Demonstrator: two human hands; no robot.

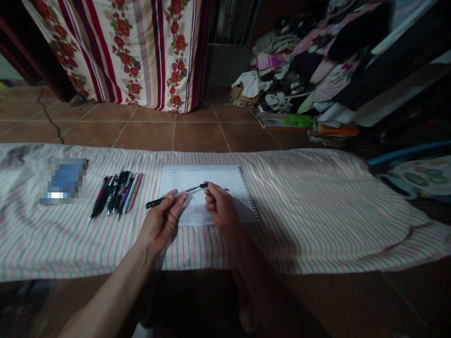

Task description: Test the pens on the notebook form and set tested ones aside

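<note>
Black pen (154, 203), left grip (159, 223) pinching it, right grip (221, 205) pinching stubby cylinder (203, 186), striped cloth (303, 211)

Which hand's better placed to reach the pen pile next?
Likely the left hand: it's nearer the pen pile, though it holds a pen. The right hand is farther off, over the notebook.

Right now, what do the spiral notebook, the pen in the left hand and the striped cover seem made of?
Notebook: matte paper, by its dull white look; coil metal or plastic, unclear.
Pen: probably smooth plastic, from pale highlights on its black end.
Striped cover: likely soft, matte fabric, given its folds.
</note>
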